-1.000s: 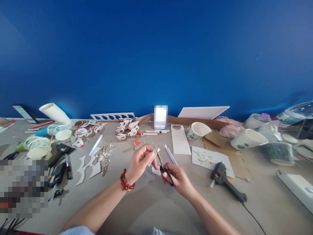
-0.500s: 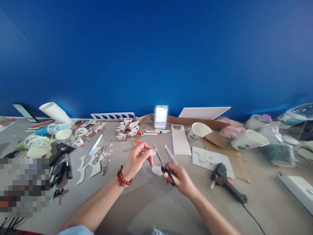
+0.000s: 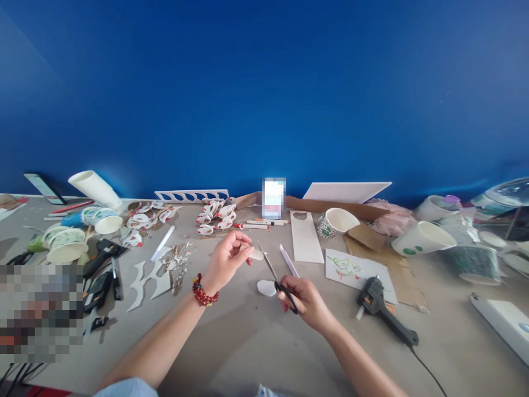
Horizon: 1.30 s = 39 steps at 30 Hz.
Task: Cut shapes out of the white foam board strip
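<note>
Between thumb and fingers my left hand (image 3: 231,259) pinches a small pale flat piece (image 3: 258,254), which looks like cut card or foam; its kind is hard to tell. My right hand (image 3: 301,300) has its fingers in the black handles of a pair of scissors (image 3: 271,267), whose blades point up and away, beside the held piece. Under the scissors a white rounded cutout (image 3: 266,288) lies on the table. A white pen (image 3: 289,261) rests just beyond my right hand.
At right lie a hot glue gun (image 3: 382,309) with its cord and a drawing (image 3: 351,270) on paper. White bird-shaped cutouts (image 3: 219,215), paper scraps (image 3: 182,264) and a patterned paper cup (image 3: 336,221) stand further back. More cups and tools crowd the left.
My left hand has drawn slightly left and up from the scissors, and more of the pale piece shows. The scissors and right hand stay almost in place.
</note>
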{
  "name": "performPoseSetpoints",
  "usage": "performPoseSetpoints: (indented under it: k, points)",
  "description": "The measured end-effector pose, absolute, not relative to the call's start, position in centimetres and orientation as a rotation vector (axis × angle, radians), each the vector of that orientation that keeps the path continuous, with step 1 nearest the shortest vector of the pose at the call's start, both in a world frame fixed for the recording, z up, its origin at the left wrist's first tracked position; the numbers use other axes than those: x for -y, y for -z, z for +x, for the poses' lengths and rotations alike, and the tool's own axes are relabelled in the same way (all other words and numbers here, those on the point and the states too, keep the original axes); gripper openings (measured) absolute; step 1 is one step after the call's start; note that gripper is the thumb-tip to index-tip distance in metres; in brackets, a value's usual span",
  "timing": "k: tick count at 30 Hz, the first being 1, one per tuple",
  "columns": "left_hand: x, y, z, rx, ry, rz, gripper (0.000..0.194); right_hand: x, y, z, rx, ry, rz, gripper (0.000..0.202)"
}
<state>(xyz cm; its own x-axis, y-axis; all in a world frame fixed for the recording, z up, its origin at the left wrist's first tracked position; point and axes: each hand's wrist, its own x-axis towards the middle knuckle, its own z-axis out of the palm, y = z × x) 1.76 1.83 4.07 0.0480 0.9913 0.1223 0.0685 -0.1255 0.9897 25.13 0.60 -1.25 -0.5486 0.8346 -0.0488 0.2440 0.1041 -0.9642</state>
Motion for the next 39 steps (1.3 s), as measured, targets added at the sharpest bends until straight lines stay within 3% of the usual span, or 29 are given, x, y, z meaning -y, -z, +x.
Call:
performPoseSetpoints:
  k: [13, 19, 30, 39]
  points:
    - [-2.2, -4.0, 1.6, -1.185, -1.314, 1.373, 0.027, -0.7, 1.4, 25.4, 1.926, -1.442, -1.056, 0.042]
    - [-1.6, -3.7, 3.2, -1.081, -1.395, 1.111, 0.036, -0.6, 1.1, 25.0, 1.859, -1.41, -1.1, 0.041]
    - [0.0, -2.6, 5.2, -1.091, -1.31, 1.122, 0.023, 0.1, 1.3, 24.5, 1.777, -1.475, -1.077, 0.042]
    - [0.4, -3.7, 5.2, -1.136, -1.209, 1.237, 0.026, 0.3, 1.0, 24.3, 1.674, -1.619, -1.004, 0.051]
